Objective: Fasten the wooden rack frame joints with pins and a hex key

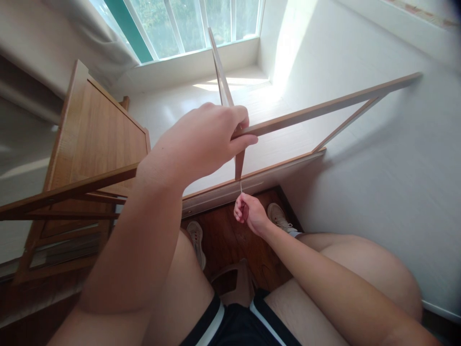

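My left hand is wrapped round a wooden frame where a long bar meets a crossing upright. Thumb and fingers pinch that joint from either side. Below it, the lower end of the upright comes down close to the window sill's front edge. My right hand is closed, fingers curled, on a thin pale rod that points up at this lower end. The rod's far tip seems to meet the wood; its grip end is hidden in my fingers.
A wooden folding chair stands at the left beside a curtain. Behind the wide white sill is a barred window. A white wall bounds the right. I sit on a low stool above a dark wooden floor.
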`<state>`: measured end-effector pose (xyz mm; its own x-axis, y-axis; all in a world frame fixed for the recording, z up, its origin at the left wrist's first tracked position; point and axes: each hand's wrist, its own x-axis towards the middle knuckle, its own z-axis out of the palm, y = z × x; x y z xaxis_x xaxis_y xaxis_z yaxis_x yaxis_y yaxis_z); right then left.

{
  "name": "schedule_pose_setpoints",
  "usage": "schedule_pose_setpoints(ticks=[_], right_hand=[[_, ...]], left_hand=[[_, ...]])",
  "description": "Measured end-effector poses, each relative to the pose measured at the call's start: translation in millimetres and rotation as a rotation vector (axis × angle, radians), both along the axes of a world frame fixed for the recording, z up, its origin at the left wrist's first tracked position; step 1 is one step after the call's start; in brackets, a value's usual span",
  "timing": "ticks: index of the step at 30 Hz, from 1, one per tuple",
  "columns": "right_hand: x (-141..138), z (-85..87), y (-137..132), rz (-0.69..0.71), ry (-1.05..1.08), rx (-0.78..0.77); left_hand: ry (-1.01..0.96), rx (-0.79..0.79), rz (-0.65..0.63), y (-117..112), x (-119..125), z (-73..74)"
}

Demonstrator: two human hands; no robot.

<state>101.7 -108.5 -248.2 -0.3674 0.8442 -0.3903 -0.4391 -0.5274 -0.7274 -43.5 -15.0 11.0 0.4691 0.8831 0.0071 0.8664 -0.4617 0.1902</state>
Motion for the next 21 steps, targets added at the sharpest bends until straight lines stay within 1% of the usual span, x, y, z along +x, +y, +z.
schedule_pose_setpoints(ticks=[2, 4, 6, 9, 12, 15, 17, 21], right_hand=[[-0.1, -1.5, -0.8, 0.006, -0.098, 0.036], [1.6, -0.8, -1.0, 0.004, -0.243, 0.119], [5.5, 2.2, -0.1, -0.014, -0.447, 0.246], [13.9, 9.8, 3.6, -0.028, -0.814, 0.473], [20.9, 18.3, 8.9, 0.038, -1.121, 0.625], [23.9, 24.4, 13.1, 0.124, -1.348, 0.678], [24.0, 26.6, 14.7, 0.174, -1.457, 0.696], [22.6, 29.5, 15.9, 0.231, -1.559, 0.725]], left_hand=[[0.001, 0.001, 0.004, -0.2, -0.1, -0.3], [-0.006, -0.005, 0.01, -0.2, -0.5, -0.8], [-0.013, -0.011, 0.012, 0.0, -1.0, -1.1], [-0.018, -0.01, 0.006, 0.5, -1.7, -1.3], [-0.029, -0.012, 0.012, 0.9, -2.0, -1.7], [-0.033, -0.021, 0.021, 0.8, -2.1, -2.1], [-0.033, -0.017, 0.017, 0.7, -2.1, -2.2], [-0.016, -0.001, 0.003, 0.4, -1.9, -1.9]])
